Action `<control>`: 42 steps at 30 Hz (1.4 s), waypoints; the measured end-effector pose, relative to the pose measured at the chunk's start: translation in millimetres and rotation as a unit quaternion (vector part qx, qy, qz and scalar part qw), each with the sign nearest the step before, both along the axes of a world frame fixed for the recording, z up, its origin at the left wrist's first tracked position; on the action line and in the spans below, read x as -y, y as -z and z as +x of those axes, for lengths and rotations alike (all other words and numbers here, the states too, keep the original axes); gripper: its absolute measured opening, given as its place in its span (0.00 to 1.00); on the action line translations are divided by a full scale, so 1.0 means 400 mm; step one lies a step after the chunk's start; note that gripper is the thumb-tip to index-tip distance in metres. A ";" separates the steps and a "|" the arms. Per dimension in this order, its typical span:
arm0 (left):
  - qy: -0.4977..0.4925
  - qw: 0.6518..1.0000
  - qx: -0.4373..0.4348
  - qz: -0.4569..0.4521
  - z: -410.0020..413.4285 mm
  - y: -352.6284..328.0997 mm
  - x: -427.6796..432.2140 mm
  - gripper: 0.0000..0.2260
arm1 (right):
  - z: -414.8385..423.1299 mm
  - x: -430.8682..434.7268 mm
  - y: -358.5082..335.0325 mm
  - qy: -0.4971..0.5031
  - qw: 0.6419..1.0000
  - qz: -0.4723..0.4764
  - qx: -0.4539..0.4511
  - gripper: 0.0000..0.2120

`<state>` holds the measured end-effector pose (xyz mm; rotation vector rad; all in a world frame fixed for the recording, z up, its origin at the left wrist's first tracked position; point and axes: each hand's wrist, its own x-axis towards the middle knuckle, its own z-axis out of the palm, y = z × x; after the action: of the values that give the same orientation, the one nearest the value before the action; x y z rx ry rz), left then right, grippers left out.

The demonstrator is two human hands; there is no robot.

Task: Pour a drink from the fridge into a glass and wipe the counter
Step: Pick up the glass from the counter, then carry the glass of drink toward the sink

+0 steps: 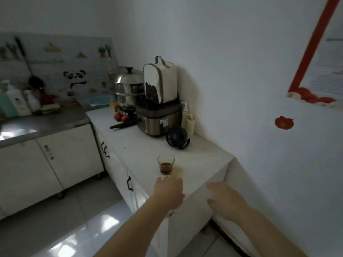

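Note:
A small clear glass with a little dark brown drink in its bottom stands on the white counter near the front corner. A faint brown stain lies on the counter just right of the glass. My left hand is stretched out just below the glass, fingers forward, holding nothing. My right hand hovers over the counter's near end, fingers apart and empty. No bottle and no cloth are in either hand.
Further back on the counter stand a small black fan, a rice cooker with a white bag on top, two pump bottles, a steel steamer pot, tomatoes and a knife. Left is a steel worktop with bottles.

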<state>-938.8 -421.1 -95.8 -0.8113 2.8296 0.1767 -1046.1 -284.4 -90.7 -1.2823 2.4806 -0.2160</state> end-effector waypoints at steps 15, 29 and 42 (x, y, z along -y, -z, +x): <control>-0.169 0.981 -0.016 0.098 -0.084 0.148 0.298 0.30 | -0.180 0.375 0.150 -0.078 0.996 0.030 0.034 0.22; -0.200 0.947 -0.096 0.230 -0.231 0.324 0.518 0.47 | -0.300 0.605 0.317 0.036 0.986 -0.046 0.154 0.51; -0.205 0.919 -0.188 0.280 -0.263 0.352 0.543 0.36 | -0.322 0.654 0.358 0.022 0.977 -0.096 0.187 0.41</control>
<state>-1044.2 -638.4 -236.5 -1.3075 2.6312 1.2570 -1175.0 -546.2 -234.0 -1.1346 2.2041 -0.6577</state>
